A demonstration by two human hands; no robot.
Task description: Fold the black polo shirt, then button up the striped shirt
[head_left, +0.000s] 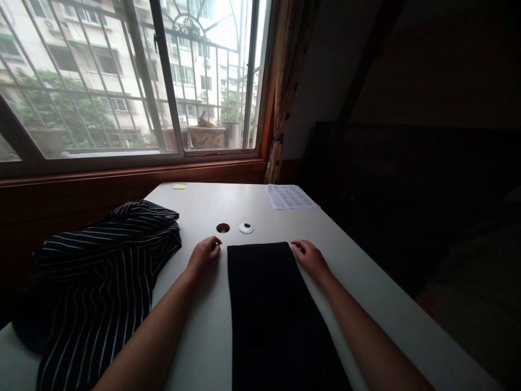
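Observation:
A long black folded garment (266,309), maybe trousers, lies flat on the white table (195,336) and runs down past the bottom edge of the view. Just left of its far left corner is my left hand (204,254), fingers loosely bent and slightly apart, with nothing visible in them. My right hand (310,256) rests close beside the far right corner, fingertips near the cloth's edge and a little apart. Neither hand appears to grip the fabric. A black-and-white striped garment (109,271) lies rumpled on the table's left side, beyond my left forearm.
Past the black cloth are a round cable hole (223,228) and its white cap (246,228). Printed papers (291,196) lie at the far right corner, a yellow note (179,186) at the far left. A barred window (134,81) and a tied curtain (280,98) stand behind.

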